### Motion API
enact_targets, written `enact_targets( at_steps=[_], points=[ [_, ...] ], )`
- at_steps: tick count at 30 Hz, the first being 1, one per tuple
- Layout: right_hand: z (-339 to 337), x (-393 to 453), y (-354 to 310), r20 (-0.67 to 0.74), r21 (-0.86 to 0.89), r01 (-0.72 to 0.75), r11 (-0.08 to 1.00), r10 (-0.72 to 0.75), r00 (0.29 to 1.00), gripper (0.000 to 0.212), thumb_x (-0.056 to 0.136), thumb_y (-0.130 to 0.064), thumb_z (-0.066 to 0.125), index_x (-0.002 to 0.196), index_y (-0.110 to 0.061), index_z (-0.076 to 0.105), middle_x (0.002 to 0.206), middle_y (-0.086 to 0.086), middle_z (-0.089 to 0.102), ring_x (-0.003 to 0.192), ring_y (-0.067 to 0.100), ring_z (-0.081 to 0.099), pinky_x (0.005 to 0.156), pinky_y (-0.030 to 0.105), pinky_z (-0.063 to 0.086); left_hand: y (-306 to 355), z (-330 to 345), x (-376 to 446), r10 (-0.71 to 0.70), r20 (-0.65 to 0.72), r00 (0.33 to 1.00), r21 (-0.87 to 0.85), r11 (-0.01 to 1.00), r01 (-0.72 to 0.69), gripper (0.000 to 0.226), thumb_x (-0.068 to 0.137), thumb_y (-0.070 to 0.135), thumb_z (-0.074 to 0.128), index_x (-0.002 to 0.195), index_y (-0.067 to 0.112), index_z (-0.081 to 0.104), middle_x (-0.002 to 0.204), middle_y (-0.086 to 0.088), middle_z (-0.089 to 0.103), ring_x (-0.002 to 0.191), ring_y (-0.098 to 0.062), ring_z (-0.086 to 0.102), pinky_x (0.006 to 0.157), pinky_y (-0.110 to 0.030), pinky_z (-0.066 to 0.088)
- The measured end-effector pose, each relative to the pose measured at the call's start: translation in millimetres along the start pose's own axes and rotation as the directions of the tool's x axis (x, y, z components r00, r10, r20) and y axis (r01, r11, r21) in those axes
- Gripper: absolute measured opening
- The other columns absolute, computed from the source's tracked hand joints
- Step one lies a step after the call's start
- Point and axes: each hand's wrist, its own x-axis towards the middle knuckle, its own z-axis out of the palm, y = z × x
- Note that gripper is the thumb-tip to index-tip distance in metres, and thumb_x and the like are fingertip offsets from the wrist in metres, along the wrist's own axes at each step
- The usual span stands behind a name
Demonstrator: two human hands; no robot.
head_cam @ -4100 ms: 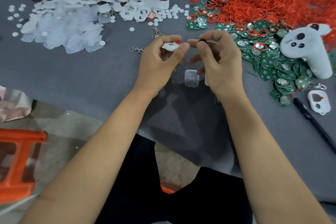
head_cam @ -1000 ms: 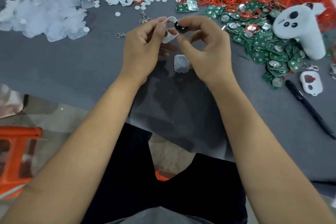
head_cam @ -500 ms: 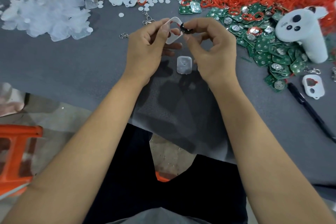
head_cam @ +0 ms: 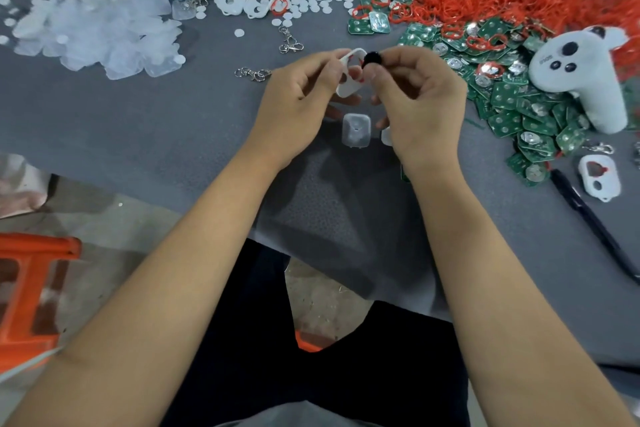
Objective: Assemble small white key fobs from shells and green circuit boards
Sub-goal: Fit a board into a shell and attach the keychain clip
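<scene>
Pinched upright in the left hand (head_cam: 298, 97), a glossy white shell (head_cam: 349, 80) with cutouts is met by a round black button (head_cam: 372, 59) nipped by the right hand (head_cam: 422, 100); green circuit boards (head_cam: 519, 107) are heaped on the grey felt tabletop (head_cam: 138, 121).

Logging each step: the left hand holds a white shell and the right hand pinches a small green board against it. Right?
Not quite. The head view shows the right hand pinching a small black button, not a green board. The left hand does hold the white shell.
</scene>
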Motion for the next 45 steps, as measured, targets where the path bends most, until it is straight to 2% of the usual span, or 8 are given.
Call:
enact_targets(
  at_steps=[5,8,12,17,36,39,42,45],
  points=[
    [0.9,0.6,-0.7,-0.025,-0.116,0.023,0.993,-0.026,0.999,0.011,0.095,-0.015,0.074,0.105,-0.016,0.079,0.105,0.002,0.066,0.092,0.017,0.067,0.073,0.051,0.06,-2.2,-1.1,-0.2,-0.008,-0.013,1.0,0.02,1.0,0.008,0.032,0.108,0.021,0.053,0.134,0.008,0.067,0.114,0.001,0.076,0.105,-0.015,0.074,0.082,-0.038,0.064],
    [1.7,1.9,-0.4,-0.041,-0.158,0.023,0.987,-0.03,0.999,0.012,0.095,-0.015,0.074,0.106,-0.013,0.08,0.111,0.006,0.061,0.098,0.018,0.065,0.08,0.048,0.059,-3.3,-1.0,0.4,-0.024,0.035,0.999,-0.027,0.999,0.024,0.033,0.107,0.016,0.056,0.137,0.005,0.064,0.12,-0.006,0.075,0.113,-0.02,0.072,0.094,-0.044,0.061],
    [3.3,-0.5,-1.5,-0.065,-0.201,0.13,0.971,-0.145,0.987,0.012,0.094,-0.011,0.073,0.104,-0.008,0.08,0.105,0.003,0.062,0.09,0.009,0.062,0.086,0.022,0.052,-3.1,0.0,0.3,-0.031,0.027,0.999,-0.097,0.995,0.033,0.031,0.107,0.012,0.056,0.136,0.004,0.063,0.117,-0.004,0.076,0.112,-0.019,0.072,0.091,-0.035,0.061],
    [7.3,-2.8,2.2,-0.015,-0.285,0.179,0.942,-0.191,0.981,0.012,0.096,-0.009,0.07,0.104,-0.006,0.079,0.105,0.003,0.063,0.086,0.001,0.057,0.083,0.013,0.046,-1.2,-1.7,0.9,-0.029,0.049,0.998,-0.114,0.993,0.034,0.033,0.106,0.011,0.058,0.138,0.001,0.062,0.119,-0.005,0.075,0.111,-0.014,0.072,0.09,-0.031,0.06],
    [6.1,-1.9,4.9,-0.088,-0.203,0.093,0.975,-0.113,0.99,0.008,0.094,-0.022,0.075,0.095,-0.015,0.071,0.09,-0.007,0.071,0.08,0.009,0.068,0.074,0.026,0.056,-2.7,-2.8,1.5,-0.008,0.116,0.993,-0.059,0.998,0.015,0.031,0.103,0.01,0.061,0.134,0.01,0.065,0.121,-0.004,0.076,0.112,-0.016,0.072,0.092,-0.031,0.059],
    [7.1,-1.3,5.1,-0.05,-0.176,0.072,0.982,-0.082,0.995,0.009,0.096,-0.022,0.073,0.102,-0.017,0.069,0.09,-0.014,0.069,0.082,0.004,0.067,0.073,0.022,0.054,-3.2,-4.2,1.8,-0.01,0.126,0.992,-0.084,0.996,0.02,0.029,0.101,0.01,0.062,0.13,0.016,0.066,0.12,-0.001,0.076,0.112,-0.016,0.072,0.094,-0.034,0.059],
    [4.9,2.0,7.2,0.035,-0.128,0.06,0.99,-0.056,0.998,0.012,0.096,-0.016,0.069,0.106,-0.016,0.076,0.092,-0.007,0.075,0.085,0.012,0.072,0.078,0.036,0.06,-1.4,-5.1,1.3,-0.01,0.104,0.995,-0.116,0.993,0.022,0.026,0.099,0.009,0.065,0.123,0.016,0.068,0.114,0.002,0.077,0.105,-0.014,0.073,0.091,-0.032,0.059],
    [1.1,4.2,7.9,0.086,-0.019,0.039,0.999,-0.038,0.996,0.014,0.095,-0.009,0.069,0.104,-0.017,0.077,0.09,0.0,0.076,0.081,0.02,0.075,0.061,0.035,0.062,1.7,-3.2,0.6,0.009,0.079,0.997,-0.095,0.996,-0.001,0.016,0.099,0.016,0.067,0.116,0.016,0.068,0.105,0.006,0.076,0.098,-0.01,0.072,0.085,-0.027,0.058]
  ],
)
